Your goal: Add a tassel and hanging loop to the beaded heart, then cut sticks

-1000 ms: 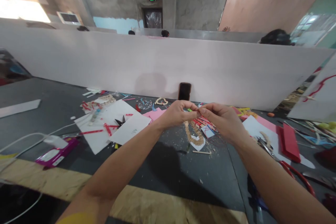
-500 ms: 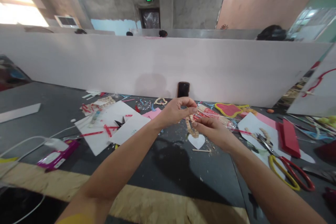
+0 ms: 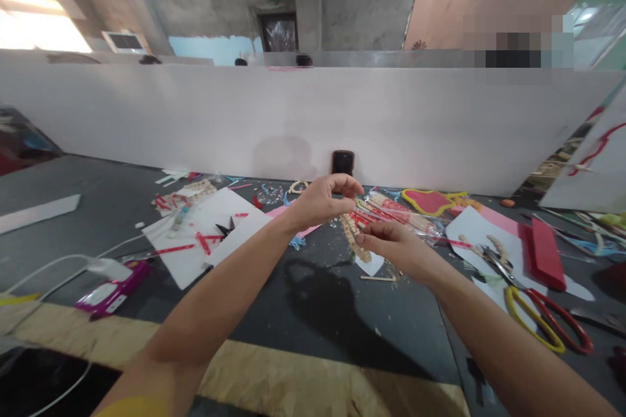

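- The left hand (image 3: pixel 320 201) is raised above the tabletop (image 3: pixel 313 313), thumb and forefinger curled toward each other; whether they pinch anything I cannot tell.
- The right hand (image 3: pixel 396 246) pinches the lower end of the bead strip (image 3: pixel 353 234) between its fingers (image 3: pixel 366 236).
- The strip runs up between both hands, above a white paper heart (image 3: pixel 372 264).
- Scissors (image 3: pixel 540 313) lie to the right.
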`<action>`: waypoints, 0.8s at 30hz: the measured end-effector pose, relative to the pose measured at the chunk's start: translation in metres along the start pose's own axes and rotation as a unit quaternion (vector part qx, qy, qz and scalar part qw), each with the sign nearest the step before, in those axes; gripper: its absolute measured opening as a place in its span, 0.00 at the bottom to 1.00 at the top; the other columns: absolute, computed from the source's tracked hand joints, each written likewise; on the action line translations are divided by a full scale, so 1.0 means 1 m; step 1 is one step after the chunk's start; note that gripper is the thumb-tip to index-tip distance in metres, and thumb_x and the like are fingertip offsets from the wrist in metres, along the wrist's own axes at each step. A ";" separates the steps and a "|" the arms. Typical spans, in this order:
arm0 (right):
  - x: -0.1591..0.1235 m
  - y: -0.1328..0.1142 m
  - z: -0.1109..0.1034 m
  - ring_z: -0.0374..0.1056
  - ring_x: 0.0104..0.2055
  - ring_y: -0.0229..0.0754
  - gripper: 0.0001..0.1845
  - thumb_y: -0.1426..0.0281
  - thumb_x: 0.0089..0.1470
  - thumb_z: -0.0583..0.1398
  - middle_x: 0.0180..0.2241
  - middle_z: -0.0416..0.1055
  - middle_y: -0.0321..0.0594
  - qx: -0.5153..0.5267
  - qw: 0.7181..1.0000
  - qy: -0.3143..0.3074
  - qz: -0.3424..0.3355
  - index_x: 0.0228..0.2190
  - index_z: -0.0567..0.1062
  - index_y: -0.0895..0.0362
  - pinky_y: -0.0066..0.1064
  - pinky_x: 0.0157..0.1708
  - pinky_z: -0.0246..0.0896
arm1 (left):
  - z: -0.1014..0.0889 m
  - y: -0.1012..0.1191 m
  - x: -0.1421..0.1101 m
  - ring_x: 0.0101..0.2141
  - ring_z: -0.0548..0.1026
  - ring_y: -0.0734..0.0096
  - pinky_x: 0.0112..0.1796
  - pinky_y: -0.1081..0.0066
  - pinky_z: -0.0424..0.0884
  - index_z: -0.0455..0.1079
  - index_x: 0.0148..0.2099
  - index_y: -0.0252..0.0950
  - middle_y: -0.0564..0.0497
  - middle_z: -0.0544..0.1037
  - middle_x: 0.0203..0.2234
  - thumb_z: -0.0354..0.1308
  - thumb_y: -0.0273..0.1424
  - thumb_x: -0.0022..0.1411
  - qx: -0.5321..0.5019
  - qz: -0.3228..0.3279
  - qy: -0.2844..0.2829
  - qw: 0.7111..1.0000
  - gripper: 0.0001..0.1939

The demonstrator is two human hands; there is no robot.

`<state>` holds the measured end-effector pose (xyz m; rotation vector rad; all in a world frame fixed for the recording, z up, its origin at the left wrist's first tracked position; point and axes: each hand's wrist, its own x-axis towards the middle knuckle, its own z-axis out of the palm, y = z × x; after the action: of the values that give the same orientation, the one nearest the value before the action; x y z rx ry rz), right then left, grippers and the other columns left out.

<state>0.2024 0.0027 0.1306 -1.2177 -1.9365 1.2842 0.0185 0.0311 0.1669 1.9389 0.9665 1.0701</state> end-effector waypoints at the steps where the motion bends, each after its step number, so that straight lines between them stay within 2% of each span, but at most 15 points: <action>1: 0.000 0.001 0.000 0.61 0.26 0.35 0.17 0.55 0.50 0.56 0.23 0.67 0.33 -0.005 1.000 0.000 -0.004 0.26 0.73 0.56 0.27 0.25 0.54 | 0.000 0.000 0.000 0.32 0.69 0.76 0.35 0.74 0.65 0.70 0.36 0.33 0.51 0.73 0.30 0.53 0.24 0.49 -0.007 -0.009 -0.003 1.000 0.11; 4: 0.002 0.003 0.000 0.61 0.26 0.36 0.18 0.54 0.51 0.55 0.23 0.67 0.34 -0.022 1.000 0.000 -0.008 0.27 0.73 0.56 0.27 0.25 0.54 | -0.001 -0.002 0.000 0.31 0.70 0.75 0.34 0.73 0.65 0.71 0.37 0.33 0.51 0.74 0.31 0.51 0.25 0.50 -0.002 -0.030 -0.019 0.999 0.12; 9: 0.001 0.003 -0.002 0.59 0.25 0.35 0.18 0.55 0.52 0.54 0.22 0.64 0.33 -0.033 0.999 0.000 -0.008 0.25 0.72 0.56 0.27 0.25 0.52 | -0.008 0.000 0.000 0.37 0.72 0.68 0.40 0.68 0.64 0.74 0.38 0.36 0.50 0.77 0.35 0.53 0.27 0.53 0.169 0.013 -0.022 0.985 0.12; 12: 0.001 0.004 -0.003 0.56 0.24 0.34 0.17 0.56 0.52 0.54 0.21 0.62 0.32 -0.031 0.999 -0.001 -0.012 0.23 0.70 0.56 0.27 0.24 0.51 | -0.011 0.004 0.000 0.36 0.72 0.67 0.42 0.65 0.61 0.75 0.35 0.38 0.50 0.78 0.31 0.53 0.28 0.55 0.246 0.038 -0.025 0.968 0.09; 16: 0.002 0.005 -0.002 0.56 0.24 0.34 0.16 0.57 0.53 0.55 0.22 0.62 0.32 -0.019 1.000 -0.005 -0.015 0.25 0.70 0.56 0.27 0.25 0.50 | -0.010 0.008 -0.001 0.34 0.71 0.67 0.43 0.63 0.58 0.74 0.32 0.38 0.52 0.77 0.28 0.52 0.27 0.56 0.297 0.043 -0.030 0.953 0.09; 19: 0.003 0.006 -0.001 0.56 0.24 0.34 0.17 0.56 0.52 0.55 0.22 0.63 0.32 -0.016 1.000 -0.007 -0.014 0.25 0.71 0.56 0.27 0.25 0.50 | -0.008 0.010 -0.002 0.34 0.70 0.68 0.39 0.67 0.60 0.72 0.34 0.37 0.51 0.77 0.30 0.51 0.28 0.57 0.264 0.021 -0.031 0.964 0.08; 24: 0.004 0.001 0.004 0.53 0.22 0.33 0.19 0.54 0.52 0.54 0.20 0.60 0.31 -0.016 1.000 -0.006 -0.013 0.24 0.69 0.57 0.27 0.22 0.47 | -0.003 0.008 -0.003 0.32 0.69 0.73 0.34 0.72 0.63 0.69 0.35 0.34 0.51 0.74 0.30 0.50 0.30 0.58 0.121 -0.013 -0.040 0.992 0.08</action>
<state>0.1982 0.0045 0.1279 -1.1982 -1.9823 1.2556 0.0162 0.0255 0.1734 2.1410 1.1157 0.8855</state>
